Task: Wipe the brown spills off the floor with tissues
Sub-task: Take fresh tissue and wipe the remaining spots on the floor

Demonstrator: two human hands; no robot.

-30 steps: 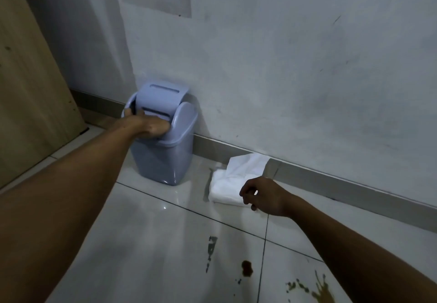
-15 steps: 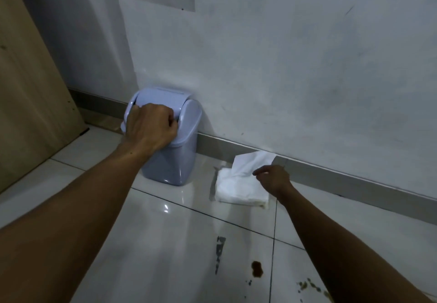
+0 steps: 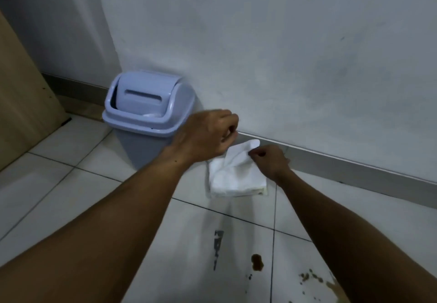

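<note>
Tissues (image 3: 236,179) lay stacked mid-frame on the floor (image 3: 71,184) by the skirting — the right hand (image 3: 269,160) pinched the top sheet's raised corner. The left hand (image 3: 208,137) hovered just above, fingers loosely curled, holding nothing. Brown spills (image 3: 257,262) dotted the tiles at lower right; a lavender bin (image 3: 146,118) stood at left.

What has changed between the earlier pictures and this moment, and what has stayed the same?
The left hand let go of the bin's swing lid and moved right toward the tissue pack. The right hand reached forward and pinched the top tissue sticking up from the pack. The bin, the pack and the brown spills stayed in place, not yet wiped.
</note>
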